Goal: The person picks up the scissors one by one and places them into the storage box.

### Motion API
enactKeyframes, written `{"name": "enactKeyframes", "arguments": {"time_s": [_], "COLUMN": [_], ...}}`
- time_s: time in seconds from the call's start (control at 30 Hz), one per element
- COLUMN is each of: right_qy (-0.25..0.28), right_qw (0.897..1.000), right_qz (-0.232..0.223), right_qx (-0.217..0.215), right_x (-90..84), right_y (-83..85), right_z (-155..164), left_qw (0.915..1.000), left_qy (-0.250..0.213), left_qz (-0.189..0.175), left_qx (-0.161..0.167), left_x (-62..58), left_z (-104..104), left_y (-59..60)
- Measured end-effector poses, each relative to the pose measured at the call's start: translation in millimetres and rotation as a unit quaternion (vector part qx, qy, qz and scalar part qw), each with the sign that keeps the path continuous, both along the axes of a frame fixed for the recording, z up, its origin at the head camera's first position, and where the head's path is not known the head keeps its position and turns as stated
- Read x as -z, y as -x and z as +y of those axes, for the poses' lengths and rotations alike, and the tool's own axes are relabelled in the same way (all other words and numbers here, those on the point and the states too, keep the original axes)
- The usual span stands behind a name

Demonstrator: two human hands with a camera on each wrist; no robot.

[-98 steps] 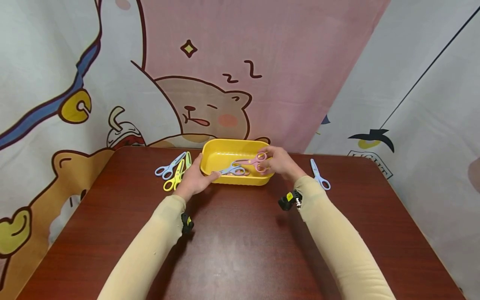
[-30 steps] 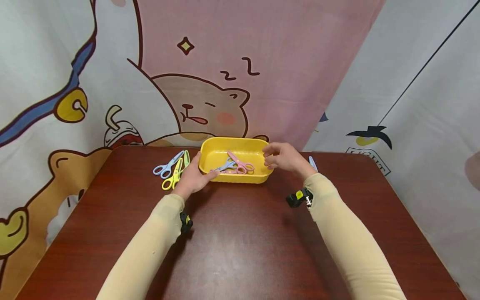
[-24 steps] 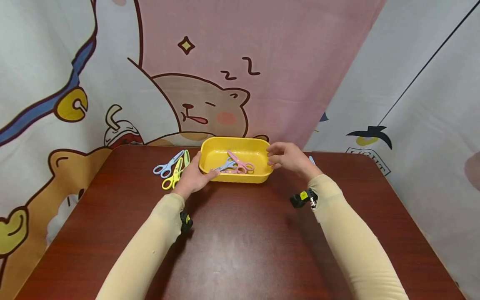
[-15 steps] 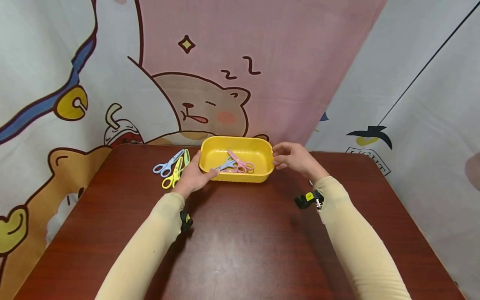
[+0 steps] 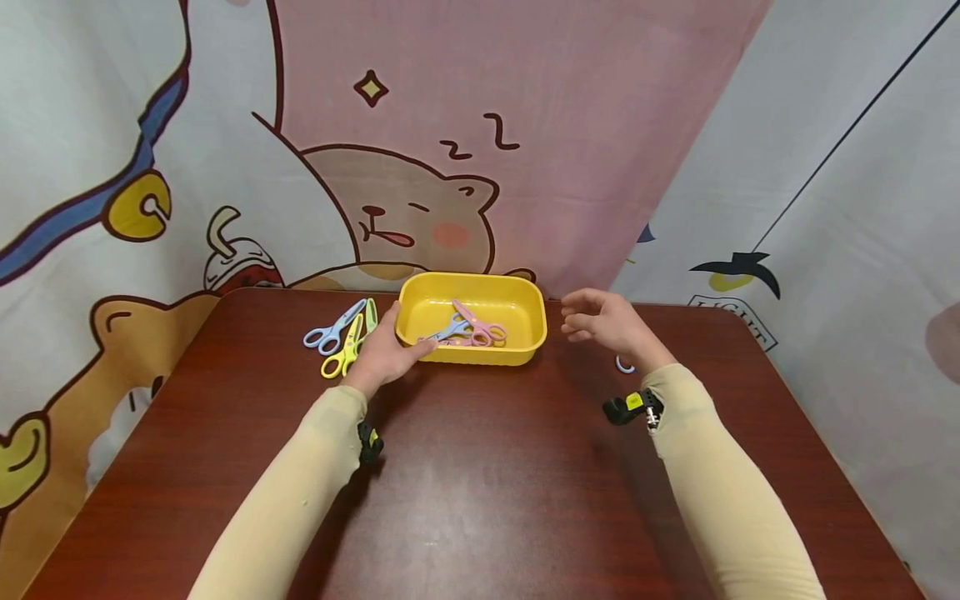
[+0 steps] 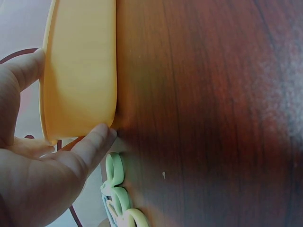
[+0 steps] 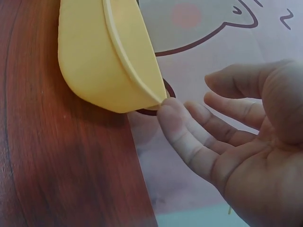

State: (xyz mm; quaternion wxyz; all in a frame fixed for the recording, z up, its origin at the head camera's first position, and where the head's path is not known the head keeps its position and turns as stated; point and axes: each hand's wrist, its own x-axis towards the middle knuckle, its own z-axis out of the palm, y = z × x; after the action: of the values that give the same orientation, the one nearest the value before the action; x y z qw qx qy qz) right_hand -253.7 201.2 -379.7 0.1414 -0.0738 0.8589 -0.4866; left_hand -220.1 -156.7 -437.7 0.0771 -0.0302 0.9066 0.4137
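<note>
The step in hand looks like gathering scissors into the tray, and the next move probably calls for the right hand (image 5: 606,323) to drop to the blue scissors (image 5: 624,364) lying just beside its wrist. Both forearms stretch forward over the table (image 5: 480,492); the right hand hovers empty with fingers relaxed, right of the yellow tray (image 5: 472,357). The left hand (image 5: 384,354) grips the tray's near left corner, pink scissors (image 5: 480,327) lie inside, and more scissors (image 5: 339,337) lie further left.
</note>
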Motion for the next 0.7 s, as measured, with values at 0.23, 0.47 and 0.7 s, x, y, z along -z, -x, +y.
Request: {"name": "enactKeyframes", "arguments": {"time_s": [0.23,0.47,0.7], "right_qy": [0.003,-0.022,0.000], "right_qw": [0.999,0.997,0.994], "right_qz": [0.013,0.039,0.075], "right_qx": [0.036,0.059,0.081], "right_x": [6.2,12.3,17.0], "right_y": [-2.9,-6.0,-8.7], "right_z": [8,18,28], "left_qw": [1.0000,1.0000,1.0000], "left_qy": [-0.004,0.000,-0.002], "left_qz": [0.003,0.003,-0.001], "left_qx": [0.003,0.005,0.001], "left_x": [0.9,0.3,-1.4], "left_z": [-1,-1,1], "left_y": [0.4,-0.5,-0.7]}}
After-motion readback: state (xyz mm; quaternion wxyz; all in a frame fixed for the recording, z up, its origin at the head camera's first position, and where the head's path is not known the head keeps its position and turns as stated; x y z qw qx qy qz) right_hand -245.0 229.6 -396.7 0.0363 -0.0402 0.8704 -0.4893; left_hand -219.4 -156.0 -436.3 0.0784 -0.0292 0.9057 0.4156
